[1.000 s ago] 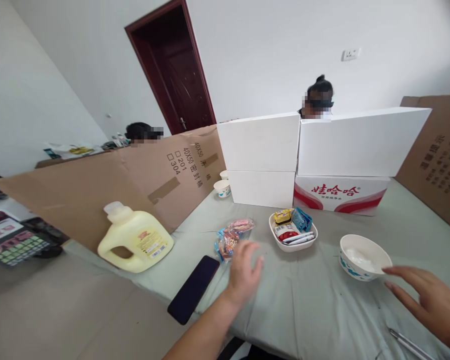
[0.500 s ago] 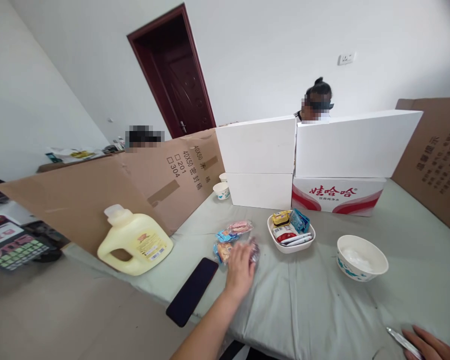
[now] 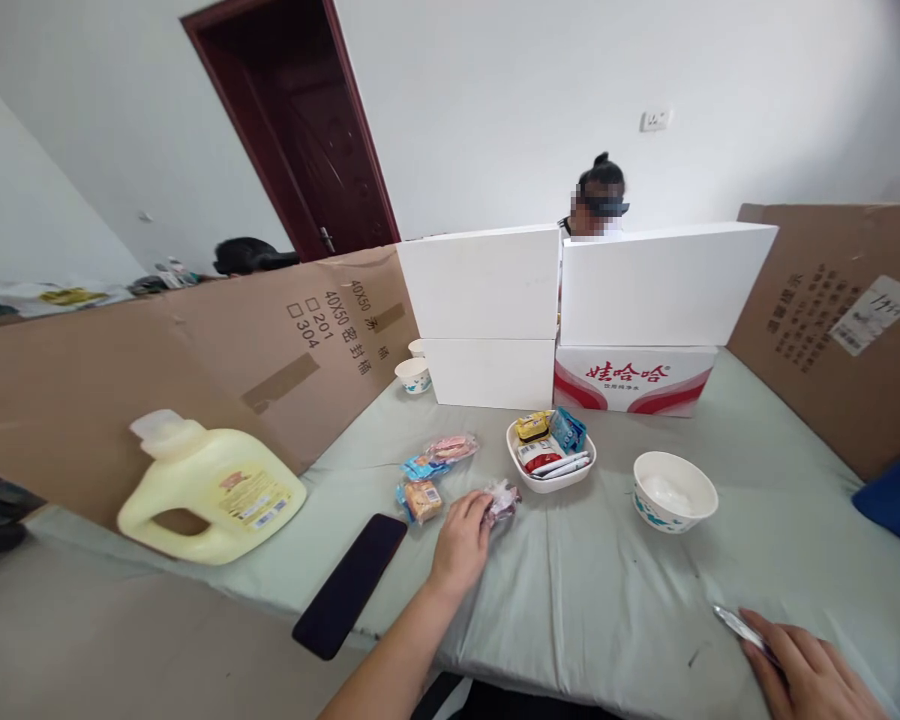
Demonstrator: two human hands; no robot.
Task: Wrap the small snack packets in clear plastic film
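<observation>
My left hand [image 3: 461, 545] has its fingers closed on a small snack packet [image 3: 502, 500] in clear wrapping with dark reddish contents, low over the table. Left of it lie a wrapped biscuit [image 3: 422, 500], a blue packet [image 3: 426, 466] and a pinkish wrapped snack [image 3: 452, 447]. Just beyond sits a white dish [image 3: 551, 484] holding several yellow, blue, red and white packets. At the lower right, my right hand [image 3: 802, 665] grips a slim silvery object [image 3: 742, 628], whose exact kind I cannot make out. A white paper bowl [image 3: 675, 490] with a blue pattern stands ahead of that hand.
A black phone [image 3: 351, 585] lies near the front edge, with a pale yellow jug [image 3: 217, 490] beyond it. White boxes [image 3: 487, 290] stack across the back. Cardboard panels [image 3: 255, 340] flank the table. More paper bowls [image 3: 412, 376] stand behind. A person [image 3: 600, 195] is beyond the boxes.
My left hand has drawn the clear-wrapped snack packet away from the other snacks. More of my right hand and its silvery object shows. The view has turned slightly right.
</observation>
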